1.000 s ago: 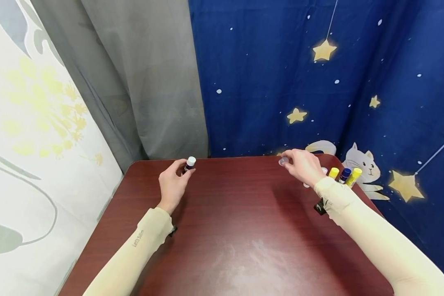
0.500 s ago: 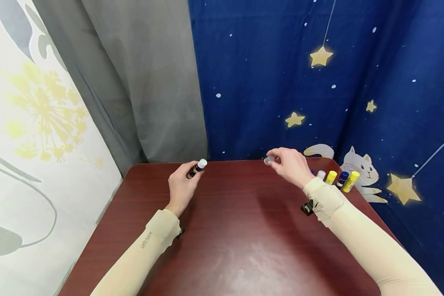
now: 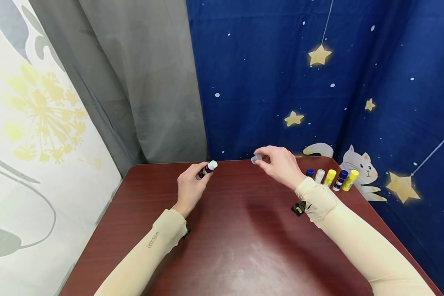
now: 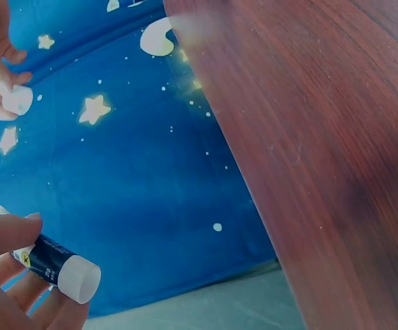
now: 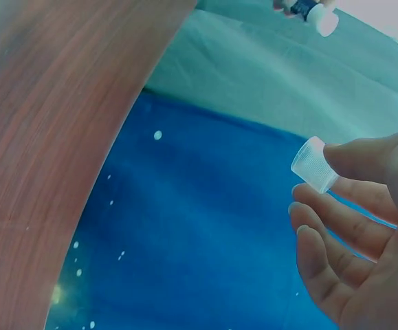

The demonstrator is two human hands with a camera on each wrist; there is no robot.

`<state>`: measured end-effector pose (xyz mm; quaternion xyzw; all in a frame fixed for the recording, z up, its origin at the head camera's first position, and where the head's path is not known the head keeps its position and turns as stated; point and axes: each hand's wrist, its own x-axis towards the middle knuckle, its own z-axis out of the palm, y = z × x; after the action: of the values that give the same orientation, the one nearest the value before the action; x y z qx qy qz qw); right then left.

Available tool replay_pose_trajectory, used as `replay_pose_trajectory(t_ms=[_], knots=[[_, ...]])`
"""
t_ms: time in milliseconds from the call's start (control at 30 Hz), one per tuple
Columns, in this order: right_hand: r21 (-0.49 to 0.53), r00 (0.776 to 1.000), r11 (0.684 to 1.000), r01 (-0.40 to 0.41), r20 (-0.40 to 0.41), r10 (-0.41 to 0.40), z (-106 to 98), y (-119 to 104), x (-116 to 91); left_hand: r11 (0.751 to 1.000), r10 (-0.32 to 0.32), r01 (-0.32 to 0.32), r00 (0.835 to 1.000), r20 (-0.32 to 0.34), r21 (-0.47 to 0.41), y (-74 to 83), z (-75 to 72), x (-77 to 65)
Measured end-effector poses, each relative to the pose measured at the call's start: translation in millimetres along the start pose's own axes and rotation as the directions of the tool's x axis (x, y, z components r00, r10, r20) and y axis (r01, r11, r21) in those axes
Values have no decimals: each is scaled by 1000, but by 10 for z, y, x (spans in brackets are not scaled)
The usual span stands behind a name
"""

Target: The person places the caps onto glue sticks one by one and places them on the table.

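My left hand [image 3: 191, 185] holds a glue stick [image 3: 207, 169] with a dark blue label, tilted above the table's back part. Its bare white end [image 4: 80, 279] points right, toward the other hand. Between the thumb and index finger of my right hand [image 3: 279, 166] is a translucent ribbed cap [image 5: 315, 165]; the other fingers are loosely bent. A gap separates the cap from the glue stick. In the right wrist view the glue stick [image 5: 311, 14] appears at the top edge, partly cut off.
Several more glue sticks stand in a row at the table's right back: a yellow one [image 3: 350, 180], a dark blue one [image 3: 340, 180] and a white-topped one [image 3: 319, 176] among them. The reddish-brown table [image 3: 222, 230] ends against a blue starry curtain [image 3: 259, 82] and a grey curtain [image 3: 163, 82].
Both hands have come closer together: the left moved right with the glue stick, the right moved left with the cap. The row of glue sticks behind the right wrist shows more fully.
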<state>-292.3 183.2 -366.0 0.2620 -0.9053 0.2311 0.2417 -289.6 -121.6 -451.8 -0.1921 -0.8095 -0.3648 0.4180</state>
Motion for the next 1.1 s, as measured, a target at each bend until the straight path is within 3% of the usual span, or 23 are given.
replay_pose_trajectory(t_ms=[633,1100], knots=[[116,993,986,116,20,-119,185,-441,6,999,35,-32,992,117,-26,308,109,-84],[168,994,981,100,36,-108,209,-509,-28,993,114,-111,989,90,-36,409,174,-120]])
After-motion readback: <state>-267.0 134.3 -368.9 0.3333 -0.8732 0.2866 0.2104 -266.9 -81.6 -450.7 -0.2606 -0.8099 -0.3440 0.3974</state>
